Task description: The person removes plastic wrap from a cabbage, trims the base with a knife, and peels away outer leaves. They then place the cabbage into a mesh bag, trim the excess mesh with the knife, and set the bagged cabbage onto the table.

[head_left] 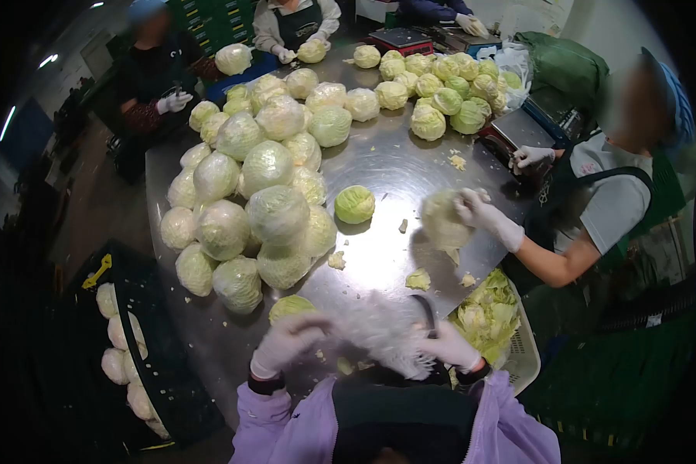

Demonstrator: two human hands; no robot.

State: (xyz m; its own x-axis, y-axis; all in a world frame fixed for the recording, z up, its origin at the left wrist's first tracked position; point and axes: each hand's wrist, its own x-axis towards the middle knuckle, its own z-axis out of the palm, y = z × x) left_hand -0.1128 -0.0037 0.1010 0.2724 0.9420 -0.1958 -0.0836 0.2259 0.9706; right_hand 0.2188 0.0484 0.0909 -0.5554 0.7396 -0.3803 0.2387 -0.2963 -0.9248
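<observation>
Between my hands is a crinkled, see-through white plastic bag or net (390, 332), smeared by motion. My left hand (290, 340), in a white glove, is at its left side with blurred fingers, and I cannot tell whether they grip it. My right hand (452, 346), also gloved, is closed at its right side. From that hand rises the dark curved blade of a knife (424, 309). Just beyond my left hand lies a green cabbage (290, 308), partly hidden. Another bare cabbage (355, 204) sits farther up the steel table (387, 267).
Wrapped cabbages (240, 209) are piled at left, unwrapped ones (448, 85) at the back. A basket of trimmed leaves (527, 348) stands at right, a dark crate (143, 348) at left. A co-worker's gloved hand (487, 216) holds a blurred cabbage (441, 220). Scales (530, 127) stand beyond.
</observation>
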